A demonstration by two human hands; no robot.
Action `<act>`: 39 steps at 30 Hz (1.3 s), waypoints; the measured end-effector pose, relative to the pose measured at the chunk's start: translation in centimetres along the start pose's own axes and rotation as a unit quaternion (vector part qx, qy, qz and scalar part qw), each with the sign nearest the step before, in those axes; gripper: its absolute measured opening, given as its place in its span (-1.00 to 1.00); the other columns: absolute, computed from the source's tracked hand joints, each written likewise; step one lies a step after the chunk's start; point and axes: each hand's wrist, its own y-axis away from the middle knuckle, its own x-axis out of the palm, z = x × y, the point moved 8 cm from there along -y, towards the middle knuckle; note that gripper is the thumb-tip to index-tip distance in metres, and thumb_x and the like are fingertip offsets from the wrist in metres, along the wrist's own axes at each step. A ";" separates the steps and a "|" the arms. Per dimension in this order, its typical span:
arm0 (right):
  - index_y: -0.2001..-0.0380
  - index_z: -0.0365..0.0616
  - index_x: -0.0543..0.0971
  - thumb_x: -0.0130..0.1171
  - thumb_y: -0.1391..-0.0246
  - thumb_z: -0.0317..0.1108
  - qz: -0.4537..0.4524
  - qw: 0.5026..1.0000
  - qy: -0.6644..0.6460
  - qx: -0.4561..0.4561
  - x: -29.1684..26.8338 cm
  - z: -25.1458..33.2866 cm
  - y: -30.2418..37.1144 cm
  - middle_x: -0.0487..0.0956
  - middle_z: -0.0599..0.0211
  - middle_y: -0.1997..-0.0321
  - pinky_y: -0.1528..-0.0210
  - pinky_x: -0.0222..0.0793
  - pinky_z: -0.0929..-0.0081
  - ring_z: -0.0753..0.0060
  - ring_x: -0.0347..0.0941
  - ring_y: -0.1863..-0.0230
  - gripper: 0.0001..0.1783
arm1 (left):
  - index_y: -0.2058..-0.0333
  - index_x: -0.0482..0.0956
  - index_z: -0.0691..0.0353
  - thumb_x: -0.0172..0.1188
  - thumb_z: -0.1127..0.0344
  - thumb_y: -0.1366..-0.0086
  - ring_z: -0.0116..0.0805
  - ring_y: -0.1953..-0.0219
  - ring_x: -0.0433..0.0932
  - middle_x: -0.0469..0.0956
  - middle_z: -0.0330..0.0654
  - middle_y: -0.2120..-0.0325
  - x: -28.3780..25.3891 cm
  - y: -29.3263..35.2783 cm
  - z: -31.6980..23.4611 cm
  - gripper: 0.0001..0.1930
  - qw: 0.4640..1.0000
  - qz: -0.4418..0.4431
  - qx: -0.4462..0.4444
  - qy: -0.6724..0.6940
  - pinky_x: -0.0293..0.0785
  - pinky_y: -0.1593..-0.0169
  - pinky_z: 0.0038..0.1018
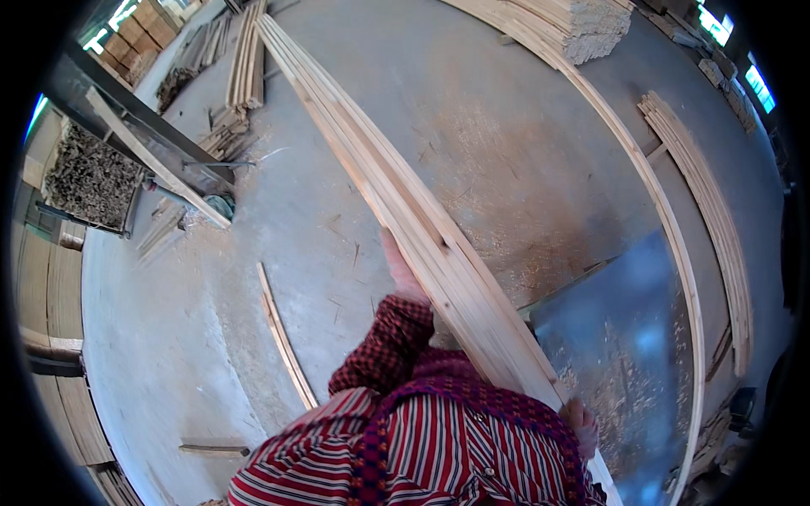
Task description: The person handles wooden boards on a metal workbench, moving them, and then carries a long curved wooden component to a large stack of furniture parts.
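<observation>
So, far left there's a dark bin of crumbly brown scraps (93, 181), then thin strips (283, 333) on dusty grey floor. The person's left hand (407, 274) touches the left edge of a bundle of long, pale boards (396, 198) (fingers tucked out of sight, so can't tell how tight). The bundle lies just right of that hand, its long axis slanting upper left to lower right, straight-edged, smooth and grainy. The right hand (580, 426), nearer its lower end, is curled onto the right edge. Further right: a shiny bluish surface (607, 320).
</observation>
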 end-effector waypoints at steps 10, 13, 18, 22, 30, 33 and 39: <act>-0.09 0.01 0.41 0.16 -0.03 -0.23 0.009 0.996 -0.035 -0.086 -7.5 23.3 -23.6 0.51 0.19 0.11 0.03 0.35 0.14 0.05 0.45 0.07 -0.50 | -0.10 0.39 0.20 -0.03 -0.55 -0.06 -0.06 0.08 0.48 0.50 0.00 0.11 4.4 -21.2 -18.0 -0.07 0.990 0.125 0.063 0.015 0.45 -0.04 -0.12; -0.12 -0.02 0.38 0.25 0.08 -0.17 0.044 0.994 -0.039 -0.091 -8.3 28.2 -29.2 0.49 0.12 0.06 -0.09 0.28 0.11 -0.01 0.40 -0.03 -0.37 | -0.16 0.36 0.15 0.00 -0.48 -0.12 -0.06 -0.03 0.45 0.46 -0.02 -0.01 2.1 -25.9 -23.0 -0.13 0.993 0.080 0.088 -0.027 0.37 -0.15 -0.11; -0.19 -0.08 0.29 0.41 0.30 -0.01 0.078 0.985 -0.060 -0.143 -12.1 37.8 -39.6 0.45 0.04 -0.02 -0.17 0.21 0.10 -0.02 0.38 -0.08 -0.06 | -0.25 0.30 0.06 0.05 -0.38 -0.17 -0.09 -0.22 0.31 0.36 -0.10 -0.19 2.2 -36.3 -30.5 -0.18 0.977 0.172 0.112 0.056 0.17 -0.31 -0.09; -0.23 -0.09 0.26 0.44 0.31 0.02 0.173 0.972 -0.057 -0.145 -12.9 42.5 -50.0 0.43 0.02 -0.07 -0.14 0.25 0.09 -0.03 0.39 -0.07 0.01 | -0.26 0.28 0.06 0.07 -0.36 -0.17 -0.10 -0.27 0.24 0.32 -0.13 -0.23 1.2 -45.3 -34.7 -0.18 0.980 0.153 0.125 0.018 0.10 -0.35 -0.07; -0.17 0.04 0.33 0.43 0.31 0.06 0.144 0.966 -0.087 -0.196 -21.7 50.3 -65.9 0.52 0.10 0.13 0.04 0.40 0.15 0.07 0.48 0.06 -0.09 | -0.23 0.27 0.23 0.34 -0.13 -0.04 -0.12 -0.23 0.28 0.33 -0.07 -0.19 6.6 -59.7 -41.5 -0.13 0.981 0.128 0.143 0.025 0.19 -0.31 -0.07; -0.21 0.03 0.30 0.40 0.28 0.03 0.061 0.959 -0.042 -0.272 -23.9 55.4 -70.0 0.47 0.05 0.04 -0.03 0.34 0.14 0.05 0.44 -0.01 -0.07 | -0.25 0.24 0.22 0.32 -0.13 -0.06 -0.12 -0.23 0.29 0.32 -0.07 -0.20 7.8 -63.1 -46.6 -0.13 0.949 -0.023 0.288 -0.122 0.19 -0.31 -0.05; -0.17 0.11 0.37 0.08 -0.03 -0.18 0.023 0.955 -0.071 -0.288 -24.3 62.8 -86.5 0.55 0.13 0.12 0.08 0.43 0.22 0.05 0.52 0.07 -0.44 | -0.26 0.23 0.22 0.27 -0.16 -0.09 -0.09 -0.23 0.29 0.31 -0.04 -0.21 13.6 -80.4 -42.4 -0.14 0.963 0.072 0.190 -0.177 0.19 -0.31 -0.03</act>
